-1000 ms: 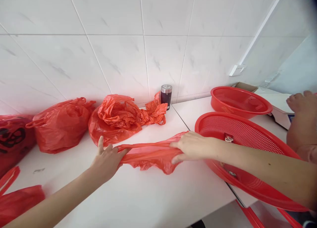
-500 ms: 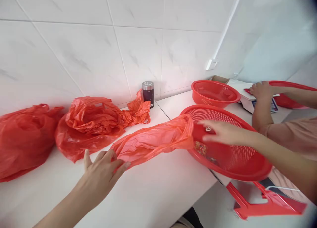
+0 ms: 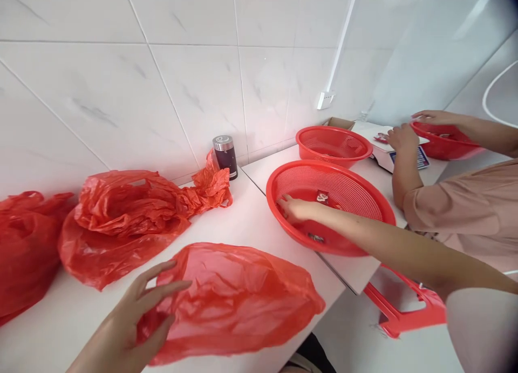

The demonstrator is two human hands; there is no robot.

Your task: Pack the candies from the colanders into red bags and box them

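Stretching along the tiled wall [image 3: 186, 76], a white table [image 3: 243, 222] is seen, on whose near part a red plastic bag [image 3: 238, 303] is laid, spread out. To its right, beyond it, a large red basket [image 3: 346, 187] is placed across the table seam. Over the bag's left end the left hand [image 3: 148, 303] is held, fingers spread wide. Inside the basket the right hand [image 3: 297, 208] is lowered; whether anything is gripped cannot be told. Near it, small packets [image 3: 322, 197] are scattered.
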